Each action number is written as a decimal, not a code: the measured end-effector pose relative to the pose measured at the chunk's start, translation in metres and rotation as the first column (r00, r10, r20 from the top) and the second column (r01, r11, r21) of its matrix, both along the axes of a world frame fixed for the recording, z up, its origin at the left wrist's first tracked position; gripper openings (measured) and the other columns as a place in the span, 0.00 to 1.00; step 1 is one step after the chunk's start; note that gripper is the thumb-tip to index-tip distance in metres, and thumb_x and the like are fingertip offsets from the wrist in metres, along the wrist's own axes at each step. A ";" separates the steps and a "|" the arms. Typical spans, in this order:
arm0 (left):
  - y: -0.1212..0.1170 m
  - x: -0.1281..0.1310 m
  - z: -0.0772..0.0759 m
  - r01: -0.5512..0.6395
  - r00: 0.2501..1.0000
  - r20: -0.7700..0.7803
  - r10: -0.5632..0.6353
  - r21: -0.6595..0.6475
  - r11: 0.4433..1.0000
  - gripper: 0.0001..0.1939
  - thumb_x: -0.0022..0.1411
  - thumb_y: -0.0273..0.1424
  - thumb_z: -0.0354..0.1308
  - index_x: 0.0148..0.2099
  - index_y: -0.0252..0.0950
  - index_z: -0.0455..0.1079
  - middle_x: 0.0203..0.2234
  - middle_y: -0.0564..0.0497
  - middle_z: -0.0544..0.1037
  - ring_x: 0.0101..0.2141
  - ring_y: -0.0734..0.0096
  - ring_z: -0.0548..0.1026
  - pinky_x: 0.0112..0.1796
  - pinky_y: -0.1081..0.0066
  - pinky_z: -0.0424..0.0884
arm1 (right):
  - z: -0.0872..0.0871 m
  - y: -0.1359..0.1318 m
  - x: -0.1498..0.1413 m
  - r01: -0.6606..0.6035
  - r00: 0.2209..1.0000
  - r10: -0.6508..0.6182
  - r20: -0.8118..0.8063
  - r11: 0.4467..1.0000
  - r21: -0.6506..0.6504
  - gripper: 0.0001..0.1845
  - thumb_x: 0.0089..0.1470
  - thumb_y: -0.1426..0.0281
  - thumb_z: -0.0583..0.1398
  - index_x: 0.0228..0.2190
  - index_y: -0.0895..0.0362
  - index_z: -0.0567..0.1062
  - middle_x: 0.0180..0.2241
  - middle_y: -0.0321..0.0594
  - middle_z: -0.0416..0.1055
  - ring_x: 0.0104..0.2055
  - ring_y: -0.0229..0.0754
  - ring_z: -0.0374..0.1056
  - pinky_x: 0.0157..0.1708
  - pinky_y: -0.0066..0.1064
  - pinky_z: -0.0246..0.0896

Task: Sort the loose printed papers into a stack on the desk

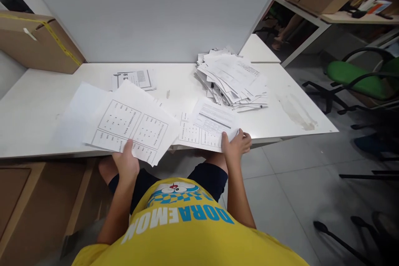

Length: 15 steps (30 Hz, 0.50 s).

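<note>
Left hand (127,164) grips printed sheets (134,126) over the front of a desk (272,120) while the right hand (235,145) pinches papers (215,118) near a messy pile (230,75); a loosened thumb could spill pages floorward.

At the back left corner of the table (274,124) stands a cardboard box (40,43). Near the back edge, rightward, lie a paper stack (137,79), then a paper heap (230,75). Before them, left sheets (134,122) and right sheets (215,120) pass the front edge.
</note>
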<state>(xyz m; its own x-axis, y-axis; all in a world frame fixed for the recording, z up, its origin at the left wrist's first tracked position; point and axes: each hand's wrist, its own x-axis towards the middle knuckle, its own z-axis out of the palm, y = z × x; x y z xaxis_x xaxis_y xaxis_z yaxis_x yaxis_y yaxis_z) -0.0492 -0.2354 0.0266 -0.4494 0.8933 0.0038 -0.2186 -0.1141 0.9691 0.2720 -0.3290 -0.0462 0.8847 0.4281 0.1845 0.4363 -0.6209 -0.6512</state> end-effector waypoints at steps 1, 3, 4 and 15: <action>0.002 -0.005 0.004 0.007 1.000 0.002 -0.007 0.014 1.000 0.29 0.56 0.27 0.63 0.60 0.37 0.68 0.56 0.43 0.75 0.59 0.58 0.71 0.62 0.57 0.67 | -0.002 -0.004 -0.001 0.062 0.996 -0.059 -0.059 0.997 0.052 0.42 0.50 0.53 0.60 0.61 0.59 0.61 0.62 0.66 0.52 0.65 0.71 0.51 0.61 0.68 0.47; 0.002 -0.010 0.010 0.022 0.999 0.030 -0.022 0.013 1.000 0.29 0.55 0.26 0.62 0.60 0.38 0.69 0.56 0.44 0.75 0.59 0.57 0.71 0.61 0.57 0.67 | -0.005 -0.011 -0.004 0.133 0.960 -0.080 -0.267 0.974 0.186 0.46 0.48 0.56 0.61 0.64 0.57 0.54 0.61 0.63 0.54 0.62 0.64 0.58 0.59 0.60 0.58; 0.001 -0.011 0.011 0.023 0.998 0.050 -0.023 0.001 1.000 0.28 0.54 0.25 0.62 0.59 0.38 0.70 0.56 0.44 0.75 0.59 0.57 0.71 0.61 0.56 0.68 | -0.006 -0.014 -0.005 0.150 0.920 -0.035 -0.391 0.952 0.267 0.48 0.48 0.57 0.61 0.66 0.56 0.49 0.61 0.61 0.56 0.60 0.60 0.62 0.57 0.56 0.63; -0.023 0.015 0.000 0.106 0.990 0.096 -0.103 -0.027 0.994 0.28 0.53 0.29 0.65 0.57 0.40 0.71 0.54 0.45 0.77 0.61 0.54 0.69 0.63 0.55 0.64 | 0.066 -0.032 0.013 -0.352 0.776 0.523 -0.354 0.824 0.444 0.39 0.48 0.63 0.64 0.61 0.47 0.65 0.60 0.45 0.66 0.61 0.54 0.65 0.57 0.50 0.65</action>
<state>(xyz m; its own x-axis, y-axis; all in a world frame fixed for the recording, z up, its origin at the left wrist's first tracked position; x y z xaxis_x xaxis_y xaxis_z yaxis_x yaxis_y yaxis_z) -0.0344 -0.2585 0.0261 -0.3509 0.9343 -0.0631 -0.3180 -0.0554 0.9465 0.2852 -0.3611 0.0202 0.6318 0.7746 0.0289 0.2162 -0.1403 -0.9662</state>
